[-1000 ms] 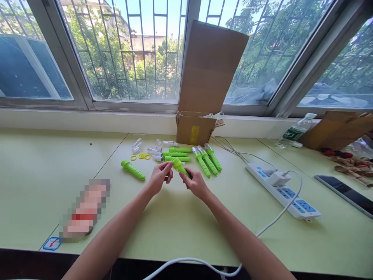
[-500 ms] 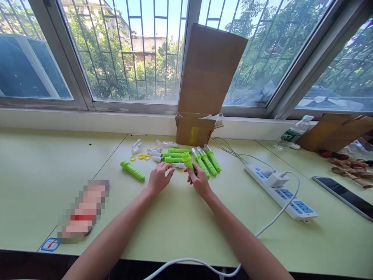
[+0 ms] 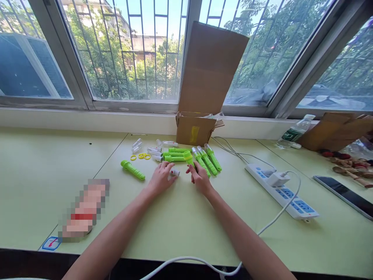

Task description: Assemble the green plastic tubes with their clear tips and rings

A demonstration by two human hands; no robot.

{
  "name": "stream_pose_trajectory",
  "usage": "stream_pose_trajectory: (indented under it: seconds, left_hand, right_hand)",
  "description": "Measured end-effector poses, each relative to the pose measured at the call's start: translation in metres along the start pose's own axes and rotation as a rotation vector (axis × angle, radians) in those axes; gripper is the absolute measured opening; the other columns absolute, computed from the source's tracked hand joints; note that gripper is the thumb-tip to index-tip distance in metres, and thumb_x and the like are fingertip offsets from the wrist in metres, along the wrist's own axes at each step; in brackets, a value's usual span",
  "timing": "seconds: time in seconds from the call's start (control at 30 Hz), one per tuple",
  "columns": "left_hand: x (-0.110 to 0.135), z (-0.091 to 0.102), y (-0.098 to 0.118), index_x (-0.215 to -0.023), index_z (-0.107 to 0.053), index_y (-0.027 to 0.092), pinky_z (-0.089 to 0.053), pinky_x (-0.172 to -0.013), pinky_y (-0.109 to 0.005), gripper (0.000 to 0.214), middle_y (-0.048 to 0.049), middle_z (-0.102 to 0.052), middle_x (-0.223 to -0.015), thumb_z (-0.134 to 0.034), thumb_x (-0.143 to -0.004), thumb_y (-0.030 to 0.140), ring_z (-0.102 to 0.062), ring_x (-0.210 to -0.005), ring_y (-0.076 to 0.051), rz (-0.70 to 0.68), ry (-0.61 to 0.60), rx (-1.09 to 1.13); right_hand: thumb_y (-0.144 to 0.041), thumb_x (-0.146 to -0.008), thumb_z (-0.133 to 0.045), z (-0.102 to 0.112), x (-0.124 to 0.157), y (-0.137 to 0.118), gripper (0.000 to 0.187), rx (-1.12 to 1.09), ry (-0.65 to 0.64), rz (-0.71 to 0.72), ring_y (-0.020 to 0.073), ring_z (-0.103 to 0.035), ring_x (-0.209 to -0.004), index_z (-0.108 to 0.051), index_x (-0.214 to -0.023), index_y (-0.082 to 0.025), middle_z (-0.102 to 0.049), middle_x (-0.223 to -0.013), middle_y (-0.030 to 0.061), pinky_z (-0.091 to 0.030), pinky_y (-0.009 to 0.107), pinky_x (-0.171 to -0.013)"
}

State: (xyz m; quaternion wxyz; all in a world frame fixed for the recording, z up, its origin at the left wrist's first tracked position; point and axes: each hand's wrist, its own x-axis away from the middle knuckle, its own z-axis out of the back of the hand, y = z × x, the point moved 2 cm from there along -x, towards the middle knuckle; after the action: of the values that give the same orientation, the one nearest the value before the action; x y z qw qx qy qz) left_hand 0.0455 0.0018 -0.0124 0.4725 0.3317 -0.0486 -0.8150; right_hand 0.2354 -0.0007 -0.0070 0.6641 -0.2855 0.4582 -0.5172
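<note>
My left hand (image 3: pixel 159 179) is closed around a small white plastic cylinder (image 3: pixel 175 172) with a red mark, its end poking out past the thumb. My right hand (image 3: pixel 200 179) grips a green plastic tube (image 3: pixel 188 156), the flared top tilted up and a yellow ring at its rim. Just beyond the hands lie green tubes (image 3: pixel 174 158) and clear-and-white pieces (image 3: pixel 154 151). Beside my right hand rest several green tubes with clear tips (image 3: pixel 214 157). To the left are yellow rings (image 3: pixel 133 157), clear caps (image 3: pixel 136 145) and a single green tube (image 3: pixel 132 170).
An open cardboard box (image 3: pixel 192 130) stands against the window wall. On the right are a white power strip (image 3: pixel 281 192) with cables, a phone (image 3: pixel 344 196), a water bottle (image 3: pixel 295 132) and wooden pieces (image 3: pixel 351 171). A blurred patch (image 3: pixel 84 212) covers something at left.
My left hand has taken hold of the white cylinder and drawn it nearer, away from the pile. The right hand, still gripping the green tube, has barely moved.
</note>
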Motion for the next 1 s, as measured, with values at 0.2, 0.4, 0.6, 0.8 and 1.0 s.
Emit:
stream_pose_trajectory:
  seconds: [0.2, 0.4, 0.6, 0.8, 1.0]
  left_hand:
    - [-0.003, 0.002, 0.000, -0.098, -0.055, 0.021, -0.042, -0.078, -0.033, 0.017, -0.0063, -0.063, -0.092, -0.054, -0.084, 0.031, -0.058, -0.088, -0.021, 0.053, -0.052, 0.063]
    - [-0.003, 0.010, -0.002, -0.120, -0.040, 0.022, -0.035, -0.057, -0.024, 0.032, -0.0032, -0.063, -0.082, -0.040, -0.091, 0.037, -0.059, -0.064, -0.017, 0.172, 0.035, 0.180]
    - [-0.001, 0.017, -0.001, -0.125, -0.044, 0.026, -0.039, -0.066, -0.024, 0.034, -0.0063, -0.064, -0.097, -0.031, -0.094, 0.031, -0.062, -0.079, -0.018, 0.113, 0.128, 0.135]
    - [0.000, 0.021, 0.002, -0.120, -0.050, 0.027, -0.043, -0.073, -0.024, 0.032, -0.0077, -0.063, -0.105, -0.034, -0.093, 0.031, -0.061, -0.090, -0.019, 0.098, 0.199, 0.199]
    - [0.000, 0.017, -0.003, -0.120, -0.042, 0.021, -0.038, -0.060, -0.024, 0.032, -0.0061, -0.062, -0.088, -0.039, -0.092, 0.036, -0.060, -0.071, -0.018, 0.197, 0.264, 0.189]
  right_hand:
    - [-0.057, -0.088, -0.039, -0.002, 0.002, 0.000, 0.041, 0.008, -0.012, 0.013, 0.0098, -0.047, -0.042, -0.055, -0.086, -0.020, -0.065, -0.074, 0.0028, -0.035, 0.026, -0.043]
    - [-0.058, -0.088, -0.038, -0.002, 0.002, 0.003, 0.042, 0.030, -0.002, 0.009, 0.0102, -0.047, -0.042, -0.055, -0.084, -0.020, -0.064, -0.070, 0.0019, -0.035, 0.026, -0.044]
    - [-0.058, -0.088, -0.037, -0.002, 0.003, 0.001, 0.042, 0.041, -0.015, 0.024, 0.0108, -0.045, -0.043, -0.053, -0.079, -0.020, -0.059, -0.062, -0.0001, -0.035, 0.026, -0.045]
    - [-0.058, -0.088, -0.037, -0.002, 0.003, -0.001, 0.043, 0.060, -0.010, 0.033, 0.0115, -0.045, -0.045, -0.053, -0.076, -0.020, -0.058, -0.061, 0.0001, -0.034, 0.026, -0.047]
    - [-0.054, -0.088, -0.040, -0.002, 0.003, -0.002, 0.038, 0.085, -0.022, 0.054, 0.0118, -0.045, -0.046, -0.054, -0.077, -0.020, -0.055, -0.057, -0.0013, -0.034, 0.025, -0.048]
